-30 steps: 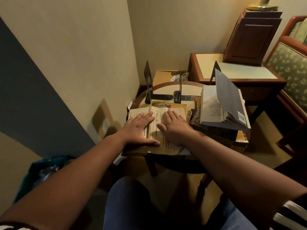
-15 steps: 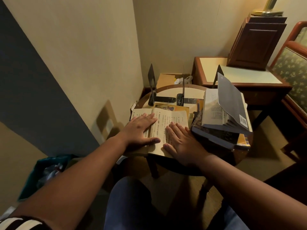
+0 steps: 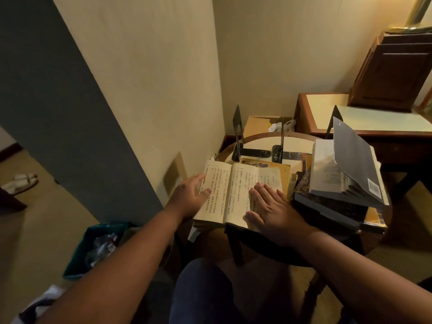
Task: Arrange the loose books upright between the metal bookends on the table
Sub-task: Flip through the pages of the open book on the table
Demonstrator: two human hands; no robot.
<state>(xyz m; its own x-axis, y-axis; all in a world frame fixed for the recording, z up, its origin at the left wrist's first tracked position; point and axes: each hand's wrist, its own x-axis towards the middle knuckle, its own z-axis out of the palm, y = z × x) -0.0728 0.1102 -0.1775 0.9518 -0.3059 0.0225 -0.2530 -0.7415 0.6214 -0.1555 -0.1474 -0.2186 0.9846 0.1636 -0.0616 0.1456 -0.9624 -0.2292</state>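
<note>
Two bare hands rest on an open book [image 3: 233,190] that lies flat at the near edge of the round table [image 3: 261,143]. The right hand [image 3: 273,211] lies palm down on the right page, fingers straight and slightly spread, gripping nothing. The left hand [image 3: 189,199] is blurred. Its thumb sits on the left page and its fingers reach along the book's left edge; whether they clasp that edge cannot be told.

The open book rests on a yellow book [image 3: 285,169], whose far corner shows beyond it. Just to the right is a stack of books [image 3: 327,206], all lying flat, and the top one has its grey cover [image 3: 353,157] lifted and its pages fanned.

Farther back on the table, three black metal bookends stand upright: the left bookend [image 3: 237,123], the middle bookend [image 3: 282,134], and the right bookend [image 3: 333,123], which is partly hidden behind the stack. Every book lies nearer than the left and middle bookends.

Beyond the table a cardboard box [image 3: 256,125] sits in the corner of the walls. To its right is a side table [image 3: 301,113] carrying a dark wooden cabinet [image 3: 392,76].
</note>
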